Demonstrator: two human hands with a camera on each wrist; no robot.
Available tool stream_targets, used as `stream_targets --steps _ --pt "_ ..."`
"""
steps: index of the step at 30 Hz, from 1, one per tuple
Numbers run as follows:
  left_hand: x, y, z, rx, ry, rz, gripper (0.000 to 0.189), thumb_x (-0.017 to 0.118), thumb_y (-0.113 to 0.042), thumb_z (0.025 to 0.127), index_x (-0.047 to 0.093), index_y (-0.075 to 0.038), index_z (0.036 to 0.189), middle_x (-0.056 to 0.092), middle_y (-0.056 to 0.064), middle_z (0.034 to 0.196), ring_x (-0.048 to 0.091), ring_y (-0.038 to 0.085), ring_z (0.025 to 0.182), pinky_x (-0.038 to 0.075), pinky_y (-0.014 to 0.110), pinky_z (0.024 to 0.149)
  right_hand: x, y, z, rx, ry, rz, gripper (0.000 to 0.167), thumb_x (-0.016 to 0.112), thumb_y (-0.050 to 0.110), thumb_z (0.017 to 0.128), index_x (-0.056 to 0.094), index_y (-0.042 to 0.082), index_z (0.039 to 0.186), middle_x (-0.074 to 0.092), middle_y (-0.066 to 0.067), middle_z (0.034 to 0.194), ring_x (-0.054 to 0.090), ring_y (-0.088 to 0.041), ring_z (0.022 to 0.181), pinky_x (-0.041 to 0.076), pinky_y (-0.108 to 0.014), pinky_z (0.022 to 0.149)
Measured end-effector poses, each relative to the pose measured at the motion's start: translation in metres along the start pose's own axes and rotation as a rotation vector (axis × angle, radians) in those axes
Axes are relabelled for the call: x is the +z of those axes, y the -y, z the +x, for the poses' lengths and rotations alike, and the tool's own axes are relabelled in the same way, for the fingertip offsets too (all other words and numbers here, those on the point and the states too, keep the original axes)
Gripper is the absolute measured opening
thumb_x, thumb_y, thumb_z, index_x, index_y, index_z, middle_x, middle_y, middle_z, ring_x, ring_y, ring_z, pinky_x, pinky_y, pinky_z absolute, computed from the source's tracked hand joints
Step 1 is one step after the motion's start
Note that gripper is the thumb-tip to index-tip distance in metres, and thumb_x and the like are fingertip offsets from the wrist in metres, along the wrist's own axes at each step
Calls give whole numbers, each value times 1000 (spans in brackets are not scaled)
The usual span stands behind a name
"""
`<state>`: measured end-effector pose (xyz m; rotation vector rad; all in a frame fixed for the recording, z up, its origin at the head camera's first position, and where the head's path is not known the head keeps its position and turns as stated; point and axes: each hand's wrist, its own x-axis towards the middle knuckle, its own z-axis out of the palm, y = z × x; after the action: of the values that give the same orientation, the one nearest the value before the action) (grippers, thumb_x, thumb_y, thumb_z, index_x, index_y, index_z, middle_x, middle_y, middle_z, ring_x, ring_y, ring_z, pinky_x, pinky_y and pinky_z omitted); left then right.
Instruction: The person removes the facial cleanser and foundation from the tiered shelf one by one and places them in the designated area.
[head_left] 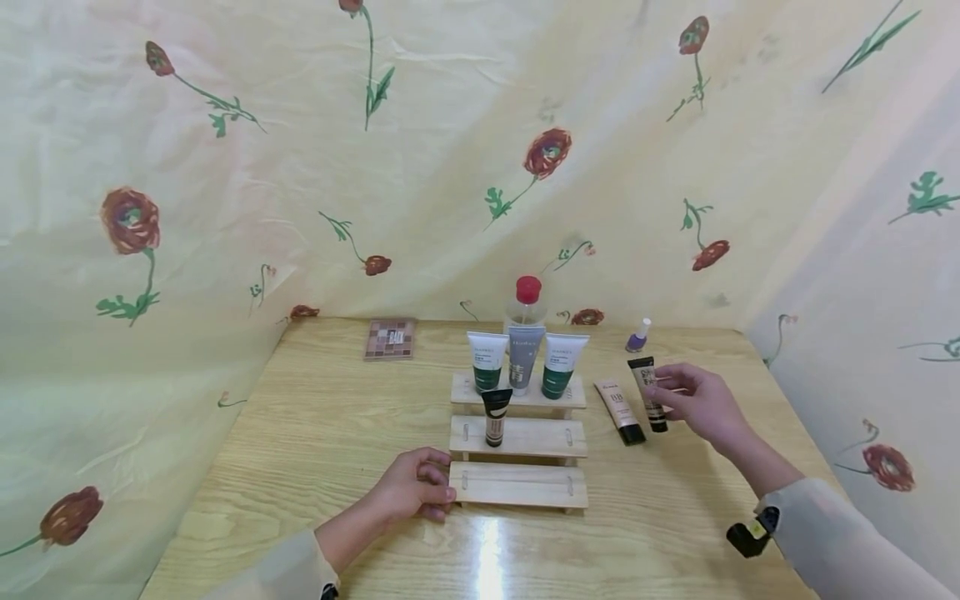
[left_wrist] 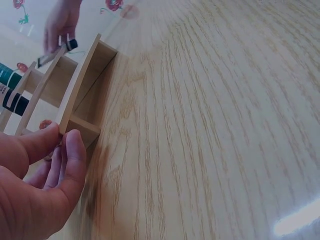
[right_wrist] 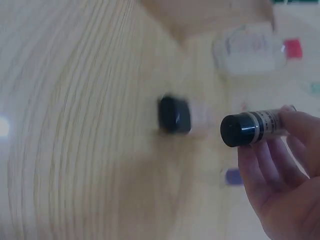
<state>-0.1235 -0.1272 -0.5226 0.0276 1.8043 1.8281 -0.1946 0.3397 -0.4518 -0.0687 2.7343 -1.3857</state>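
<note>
My right hand point(head_left: 693, 402) pinches a small beige cosmetic tube point(head_left: 648, 394) with black ends. In the right wrist view its round black cap point(right_wrist: 238, 131) points away from the fingers. At the lower left end of a three-step wooden display rack point(head_left: 519, 485), my left hand point(head_left: 412, 485) grips the bottom step's corner between thumb and fingers. A similar small black-capped tube point(head_left: 495, 421) stands on the middle step. Two white and green tubes point(head_left: 488, 360) and a grey tube point(head_left: 522, 360) stand on the top step. Beside the rack lies a pink BB tube point(head_left: 620, 413) with a black cap.
Behind the rack stands a clear bottle with a red cap point(head_left: 528, 290). A purple nail polish bottle point(head_left: 637, 340) is at the back right of the wooden table point(head_left: 337, 425). An eyeshadow palette point(head_left: 389, 340) lies at the back left. Flowered cloth point(head_left: 435, 167) hangs behind.
</note>
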Motion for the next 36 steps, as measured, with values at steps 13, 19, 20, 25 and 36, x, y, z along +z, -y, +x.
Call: stream_targets --steps 13,19,20,25,36 --pt "1 -1 -1 -13 -12 -2 55 74 7 89 47 8 137 63 12 97 71 23 77 67 37 68 -5 -59 25 147 72 -6 63 69 39 99 54 -3 143 64 -25 128 68 -17 100 66 -36 78" --pt "2 -1 0 -10 -14 3 56 74 7 89 47 9 137 63 12 96 71 22 76 67 37 67 0 -66 31 166 89 -25 63 69 39 99 55 -6 140 65 -26 126 69 -18 97 65 -35 74" --pt "2 -1 0 -9 -13 3 56 74 8 89 47 9 137 63 12 96 71 23 76 67 37 67 0 -66 31 168 92 -32 63 70 40 99 55 -6 140 65 -27 127 69 -19 97 65 -35 74" --pt "2 -1 0 -15 -14 -2 55 74 7 89 47 8 137 63 12 96 71 23 76 67 37 66 3 -63 32 164 99 -61 63 69 41 99 56 -7 139 65 -29 127 70 -24 99 65 -36 74" --pt "3 -1 -1 -16 -20 -12 56 75 7 88 47 8 137 63 11 96 70 23 76 67 39 67 6 -65 35 152 106 -108 61 69 41 99 60 -6 136 69 -23 124 69 -20 96 65 -34 72"
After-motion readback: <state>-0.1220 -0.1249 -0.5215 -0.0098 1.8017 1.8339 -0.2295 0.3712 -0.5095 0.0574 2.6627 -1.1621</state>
